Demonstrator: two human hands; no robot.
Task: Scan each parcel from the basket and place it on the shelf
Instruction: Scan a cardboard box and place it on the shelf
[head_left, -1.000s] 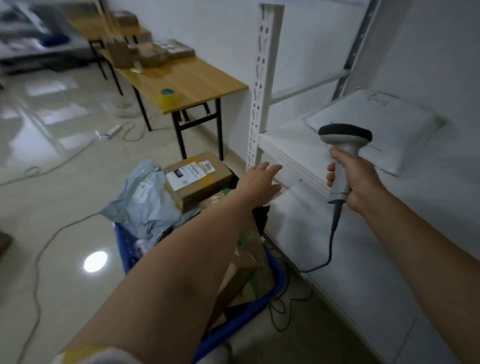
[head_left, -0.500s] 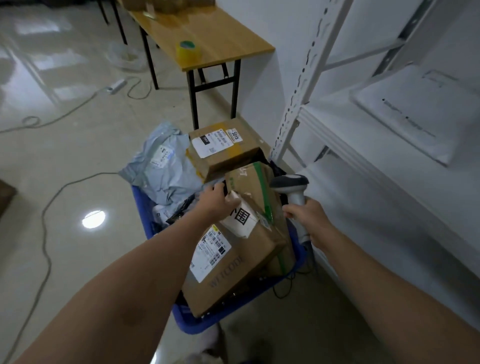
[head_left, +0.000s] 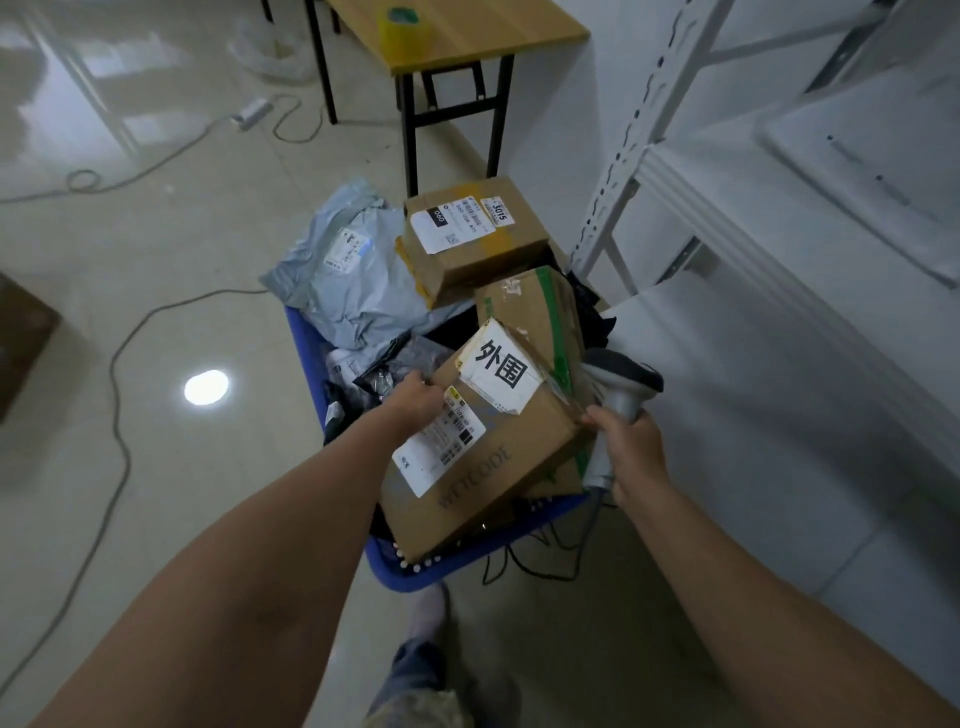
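A blue basket on the floor holds several parcels. My left hand grips the left edge of a large cardboard box with white labels, which lies tilted at the near end of the basket. My right hand holds a grey barcode scanner by its handle, just right of that box and touching its corner. Behind it lie a green-taped box, a labelled brown box and a grey mailer bag. A white parcel rests on the white shelf at right.
A wooden table with black legs stands beyond the basket, a yellow tape roll on it. Cables and a power strip lie on the glossy floor at left. The scanner's black cord loops beside the basket. My foot is below it.
My view dropped from the shelf to the basket. My left hand came down onto the large box and took hold of it. My right hand lowered the scanner beside the box.
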